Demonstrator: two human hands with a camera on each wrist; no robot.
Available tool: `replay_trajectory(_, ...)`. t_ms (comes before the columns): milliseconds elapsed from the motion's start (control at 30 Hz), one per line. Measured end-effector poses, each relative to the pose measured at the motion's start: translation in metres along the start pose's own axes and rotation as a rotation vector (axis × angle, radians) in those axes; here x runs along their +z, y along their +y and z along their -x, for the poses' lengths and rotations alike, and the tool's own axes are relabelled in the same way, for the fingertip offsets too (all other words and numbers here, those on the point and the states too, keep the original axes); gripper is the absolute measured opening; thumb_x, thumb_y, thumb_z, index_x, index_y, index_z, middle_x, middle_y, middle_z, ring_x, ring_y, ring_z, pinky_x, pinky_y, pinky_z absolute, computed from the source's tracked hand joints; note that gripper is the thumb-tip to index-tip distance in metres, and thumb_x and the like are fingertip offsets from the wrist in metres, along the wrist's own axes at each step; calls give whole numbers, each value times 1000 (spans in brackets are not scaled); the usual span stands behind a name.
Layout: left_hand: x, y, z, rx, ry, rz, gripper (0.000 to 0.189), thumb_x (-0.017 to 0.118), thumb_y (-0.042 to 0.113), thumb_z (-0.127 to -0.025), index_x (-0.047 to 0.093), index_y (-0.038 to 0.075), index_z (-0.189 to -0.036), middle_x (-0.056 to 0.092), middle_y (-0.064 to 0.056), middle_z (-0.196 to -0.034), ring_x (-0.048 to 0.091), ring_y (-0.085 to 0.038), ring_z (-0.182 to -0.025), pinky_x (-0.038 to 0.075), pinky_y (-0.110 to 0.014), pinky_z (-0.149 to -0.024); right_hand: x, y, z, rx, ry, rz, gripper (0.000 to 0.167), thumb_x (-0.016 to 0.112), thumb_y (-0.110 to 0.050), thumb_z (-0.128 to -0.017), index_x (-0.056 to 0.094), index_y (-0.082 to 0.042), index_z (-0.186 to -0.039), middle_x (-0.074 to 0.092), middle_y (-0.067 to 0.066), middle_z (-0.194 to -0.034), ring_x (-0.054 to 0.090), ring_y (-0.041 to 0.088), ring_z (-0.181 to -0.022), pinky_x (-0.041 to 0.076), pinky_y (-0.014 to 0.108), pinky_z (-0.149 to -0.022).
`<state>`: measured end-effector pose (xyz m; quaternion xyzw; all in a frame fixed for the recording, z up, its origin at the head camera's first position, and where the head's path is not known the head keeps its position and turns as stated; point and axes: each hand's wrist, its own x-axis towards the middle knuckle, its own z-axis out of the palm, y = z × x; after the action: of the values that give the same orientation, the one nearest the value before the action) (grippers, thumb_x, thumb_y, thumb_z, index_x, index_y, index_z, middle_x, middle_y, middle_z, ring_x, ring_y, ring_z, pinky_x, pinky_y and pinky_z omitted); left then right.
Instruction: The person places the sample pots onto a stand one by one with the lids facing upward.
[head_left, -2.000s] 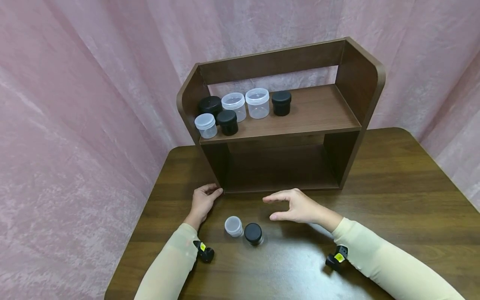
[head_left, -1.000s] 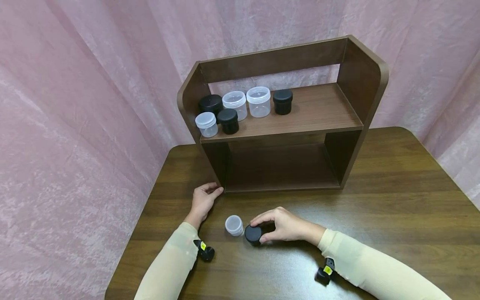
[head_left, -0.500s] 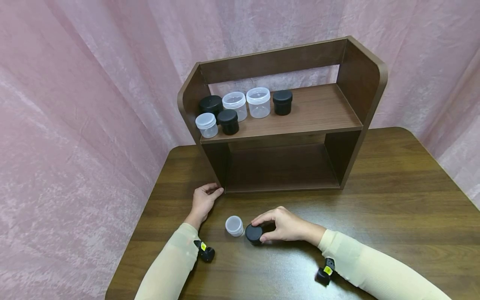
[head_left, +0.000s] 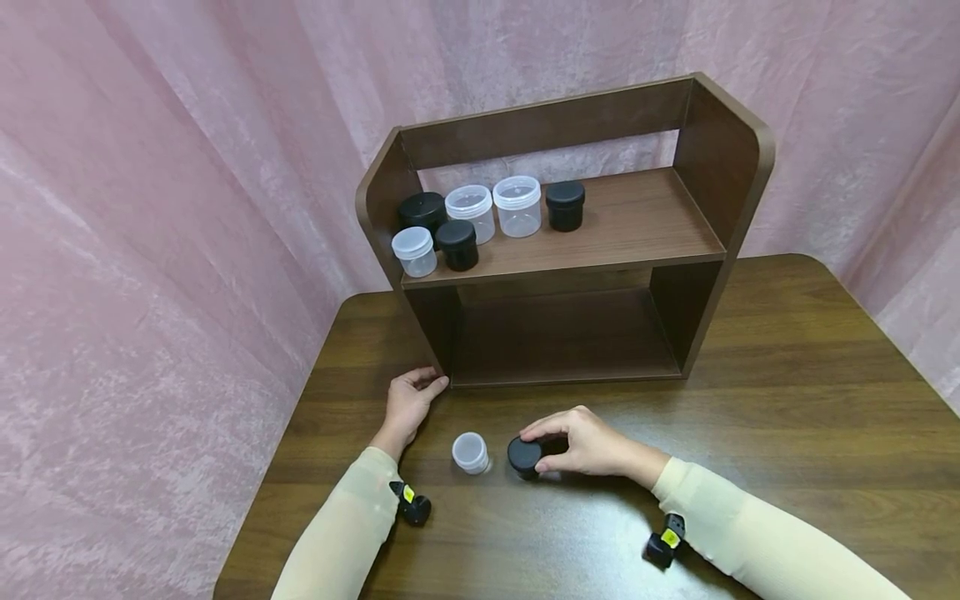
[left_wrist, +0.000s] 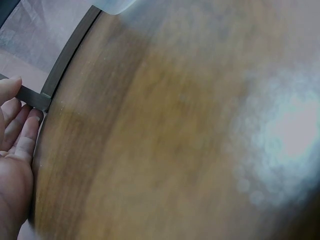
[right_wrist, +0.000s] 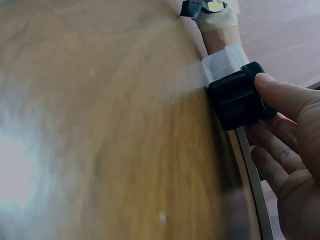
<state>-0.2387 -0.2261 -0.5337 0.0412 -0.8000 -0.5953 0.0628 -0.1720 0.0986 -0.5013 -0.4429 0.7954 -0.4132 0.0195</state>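
Observation:
Between the thumb and fingers of my right hand (head_left: 592, 446) is a small black screw-top jar (head_left: 524, 456), gripped by its lid. The right wrist view shows the thumb on the lid of that jar (right_wrist: 235, 100); whether its base touches the table I cannot tell. A small clear jar (head_left: 470, 452) with a whitish lid stands just left of it on the table. My left hand (head_left: 408, 404) pinches the lower front left corner of the brown shelf unit (head_left: 585, 271). In the left wrist view, that hand's thumb and fingers (left_wrist: 25, 145) lie on either side of the panel edge.
Several jars stand on the left half of the upper shelf: a clear small jar (head_left: 414, 252), a black small jar (head_left: 457, 245), a large black jar (head_left: 422, 208), two larger clear jars (head_left: 517, 207) and a black jar (head_left: 565, 206). A pink curtain (head_left: 187, 208) hangs behind the wooden table (head_left: 787, 400).
My right hand came in from the right, took hold of the black jar and moved it slightly right and toward the shelf, away from the clear jar. The left hand has stayed at the corner.

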Motion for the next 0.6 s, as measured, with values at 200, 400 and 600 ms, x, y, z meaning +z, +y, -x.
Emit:
replay_trajectory(200, 1, -1, 1, -2, -2, -3, 30, 77, 17, -82, 70, 1, -107, 69, -11, -103, 63, -20, -95, 49, -23, -76, -9, 4, 9, 31, 33, 15, 40, 83, -26, -76, 72, -17, -113, 68, -6, -115, 63, 13, -106, 49, 34, -89)
replay_trajectory(400, 0, -1, 1, -20, -5, -8, 30, 78, 17, -82, 71, 3, -107, 69, -10, -103, 62, -20, -96, 49, -25, -77, -16, 12, 18, 53, 70, 14, 39, 82, -28, -77, 72, -16, -113, 69, -4, -114, 64, 14, -106, 50, 32, -88)
replay_trajectory(600, -1, 0, 0, -6, -11, -1, 30, 77, 17, -83, 70, 2, -108, 69, -11, -104, 63, -21, -96, 49, -25, -78, -24, 15, 23, 62, 92, 44, 39, 82, -28, -77, 72, -17, -113, 69, -5, -114, 64, 14, -105, 50, 33, -88)
